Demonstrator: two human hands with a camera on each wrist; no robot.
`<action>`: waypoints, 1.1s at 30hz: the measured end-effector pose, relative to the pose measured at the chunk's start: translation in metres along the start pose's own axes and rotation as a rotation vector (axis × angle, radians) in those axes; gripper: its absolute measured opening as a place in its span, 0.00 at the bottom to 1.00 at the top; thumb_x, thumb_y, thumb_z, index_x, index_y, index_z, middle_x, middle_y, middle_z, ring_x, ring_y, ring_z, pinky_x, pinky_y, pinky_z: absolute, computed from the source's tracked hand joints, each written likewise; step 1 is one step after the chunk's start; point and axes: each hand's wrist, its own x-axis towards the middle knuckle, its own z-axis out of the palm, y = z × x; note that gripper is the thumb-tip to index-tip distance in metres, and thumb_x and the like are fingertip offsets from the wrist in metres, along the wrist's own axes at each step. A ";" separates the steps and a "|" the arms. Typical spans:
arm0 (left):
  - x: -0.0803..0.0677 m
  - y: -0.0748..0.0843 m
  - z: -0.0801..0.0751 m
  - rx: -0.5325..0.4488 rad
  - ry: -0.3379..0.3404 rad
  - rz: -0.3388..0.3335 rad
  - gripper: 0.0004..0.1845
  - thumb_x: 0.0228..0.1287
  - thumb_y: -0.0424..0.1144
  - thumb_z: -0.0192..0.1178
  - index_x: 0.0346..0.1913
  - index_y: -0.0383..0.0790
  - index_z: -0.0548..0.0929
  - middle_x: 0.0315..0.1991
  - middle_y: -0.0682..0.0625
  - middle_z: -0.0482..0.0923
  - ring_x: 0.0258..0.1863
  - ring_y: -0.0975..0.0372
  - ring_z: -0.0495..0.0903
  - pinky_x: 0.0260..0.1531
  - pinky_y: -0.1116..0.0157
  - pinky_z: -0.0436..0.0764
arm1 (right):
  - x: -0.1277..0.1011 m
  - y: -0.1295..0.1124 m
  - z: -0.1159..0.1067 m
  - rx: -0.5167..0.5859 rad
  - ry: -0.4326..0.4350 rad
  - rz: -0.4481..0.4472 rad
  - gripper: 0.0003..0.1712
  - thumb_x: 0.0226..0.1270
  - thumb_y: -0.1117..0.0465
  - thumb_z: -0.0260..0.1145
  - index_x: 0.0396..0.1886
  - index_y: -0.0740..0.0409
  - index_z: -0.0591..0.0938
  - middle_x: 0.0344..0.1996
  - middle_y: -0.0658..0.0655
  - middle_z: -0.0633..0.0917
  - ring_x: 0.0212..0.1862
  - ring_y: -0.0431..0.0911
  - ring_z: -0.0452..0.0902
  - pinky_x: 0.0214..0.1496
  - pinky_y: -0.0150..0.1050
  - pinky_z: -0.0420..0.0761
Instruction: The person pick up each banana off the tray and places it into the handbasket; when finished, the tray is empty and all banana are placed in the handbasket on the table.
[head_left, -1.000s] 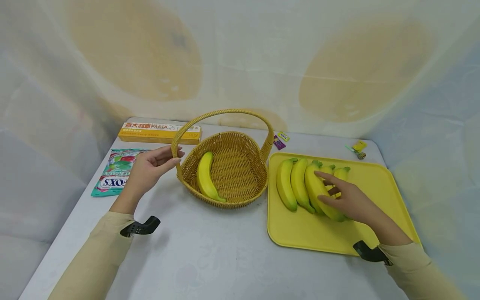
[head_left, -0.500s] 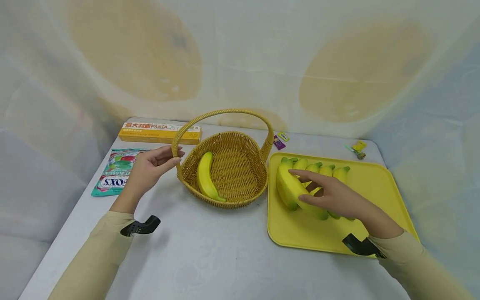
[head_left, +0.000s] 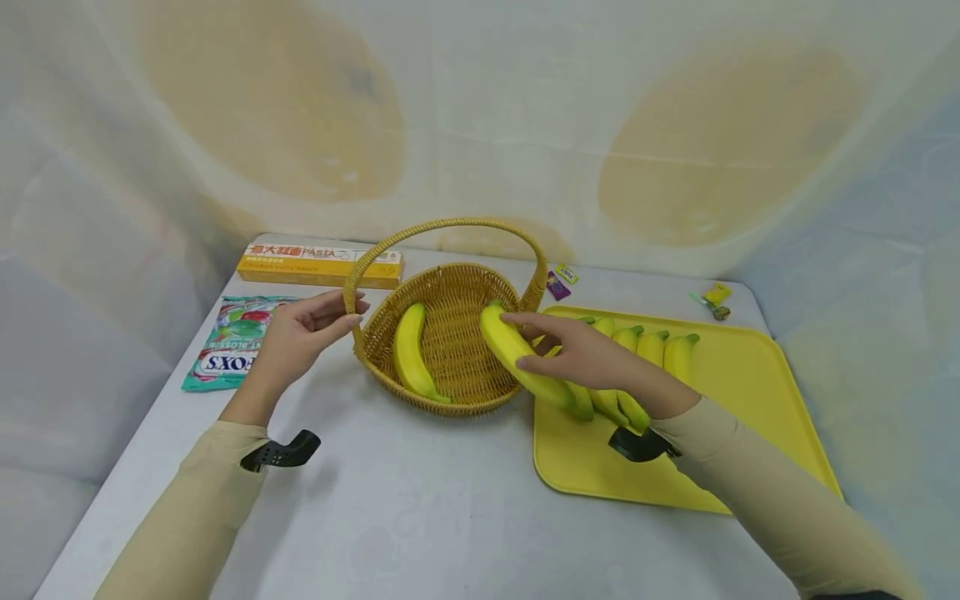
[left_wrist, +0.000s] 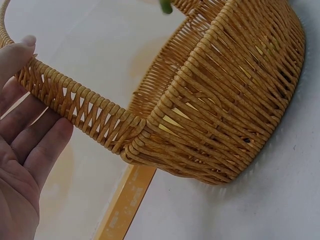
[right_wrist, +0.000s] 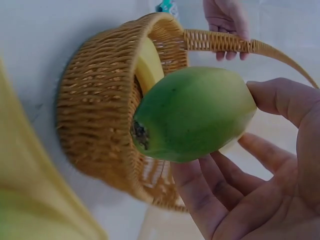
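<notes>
A white counter (head_left: 450, 517) stands against pale, wrinkled sheeting (head_left: 510, 125) with large tan patches, which rises behind it and at both sides. At the back left lie a pasta box (head_left: 318, 268) and, nearer, a teal candy bag (head_left: 232, 346); a small purple packet (head_left: 558, 287) sits behind the basket to the right. The woven basket (head_left: 459, 337), in the middle, holds one banana (head_left: 410, 354) along its left side. Just right of it, a yellow tray (head_left: 757, 408) bears a row of bananas (head_left: 678, 358), partly hidden by the right arm. The left hand (head_left: 303, 333) grips the basket's handle (head_left: 453, 222). The right hand (head_left: 577, 354) holds another banana (head_left: 513, 346) at the basket's right rim, seemingly without touching it.
</notes>
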 end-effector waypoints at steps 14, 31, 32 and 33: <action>0.001 0.001 0.001 0.008 0.004 -0.003 0.22 0.69 0.46 0.67 0.61 0.40 0.84 0.52 0.44 0.86 0.51 0.66 0.86 0.52 0.72 0.81 | 0.091 -0.008 0.009 0.017 -0.114 0.159 0.36 0.73 0.47 0.66 0.77 0.42 0.67 0.62 0.56 0.79 0.59 0.49 0.77 0.58 0.46 0.79; 0.002 -0.001 0.000 0.010 0.002 0.002 0.21 0.70 0.44 0.67 0.61 0.39 0.84 0.53 0.45 0.86 0.51 0.67 0.85 0.53 0.73 0.81 | 0.147 -0.003 0.046 -0.135 -0.234 0.179 0.44 0.71 0.54 0.70 0.81 0.52 0.61 0.56 0.61 0.82 0.49 0.50 0.80 0.52 0.41 0.82; 0.002 -0.001 0.000 0.011 0.001 0.003 0.21 0.70 0.44 0.67 0.61 0.39 0.84 0.53 0.45 0.86 0.51 0.67 0.85 0.53 0.73 0.81 | 0.148 -0.004 0.048 -0.127 -0.251 0.190 0.45 0.70 0.56 0.70 0.81 0.52 0.59 0.54 0.61 0.83 0.48 0.50 0.81 0.51 0.41 0.83; 0.002 -0.001 0.000 0.012 0.001 0.004 0.21 0.70 0.44 0.67 0.62 0.39 0.84 0.53 0.46 0.86 0.51 0.67 0.85 0.53 0.73 0.81 | 0.149 -0.005 0.049 -0.119 -0.269 0.201 0.46 0.69 0.58 0.71 0.82 0.53 0.58 0.50 0.60 0.84 0.46 0.51 0.83 0.49 0.42 0.84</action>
